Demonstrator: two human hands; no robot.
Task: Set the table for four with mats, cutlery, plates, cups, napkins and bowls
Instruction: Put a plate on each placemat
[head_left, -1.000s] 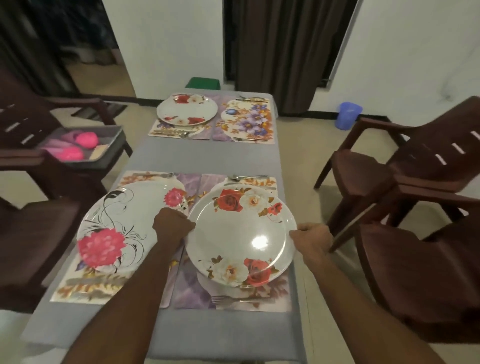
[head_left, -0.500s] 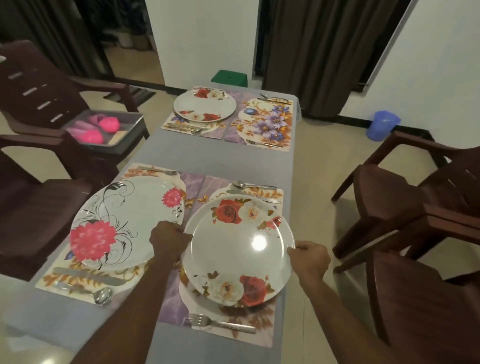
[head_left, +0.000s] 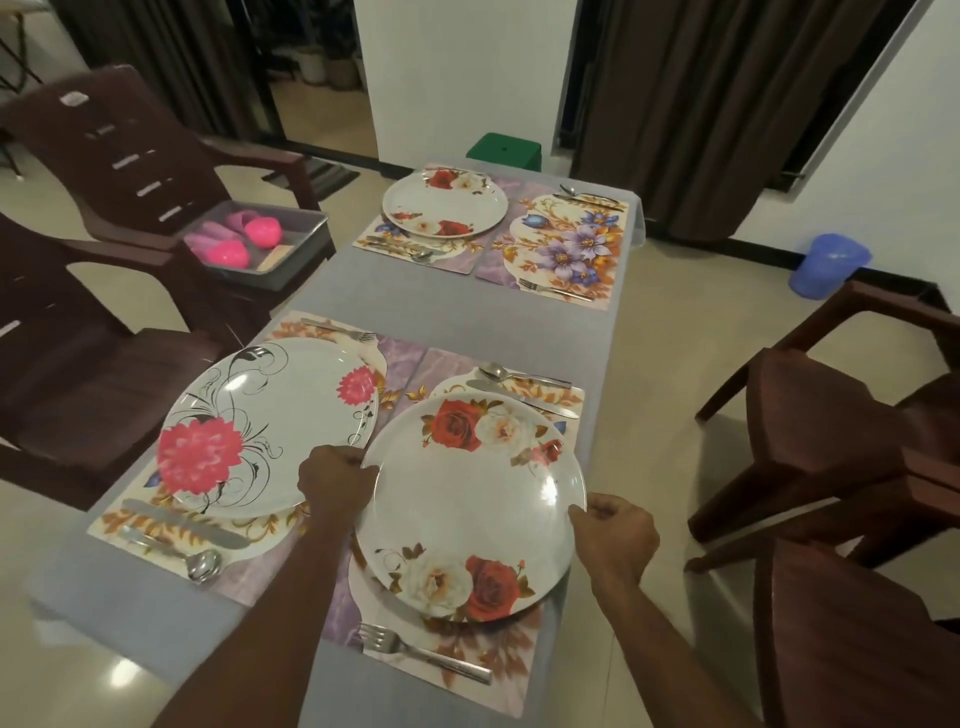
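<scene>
— Since a second ago, what has moved?

— Mostly your view: it has pulled back and swung, so the near fork (head_left: 423, 653) at the bottom of the frame now shows whole. Your hands have barely shifted. The rose plate (head_left: 474, 506) sits lower centre over the near right mat (head_left: 511, 660), much as before.

— How am I holding it?

— Your left hand (head_left: 335, 480) has its fingers curled round the plate's left rim, and your right hand (head_left: 615, 535) pinches the right rim. I cannot tell whether the plate is fully down on the mat or just above it.

— What looks done?

— Four mats are laid with cutlery on each. The black-and-pink plate (head_left: 270, 426) lies on the near left mat (head_left: 156, 525), centre left, and another rose plate (head_left: 445, 203) is on the far left mat (head_left: 415, 249), upper centre.

— And what is left?

— The far right mat (head_left: 558, 249), with the purple flowers, has no plate. I see no cups, napkins or bowls on the table (head_left: 311, 691). A grey tray (head_left: 260, 244) on the chair at upper left holds pink items, perhaps cups or bowls; too blurred to say. By my reckoning you are roughly halfway.
</scene>
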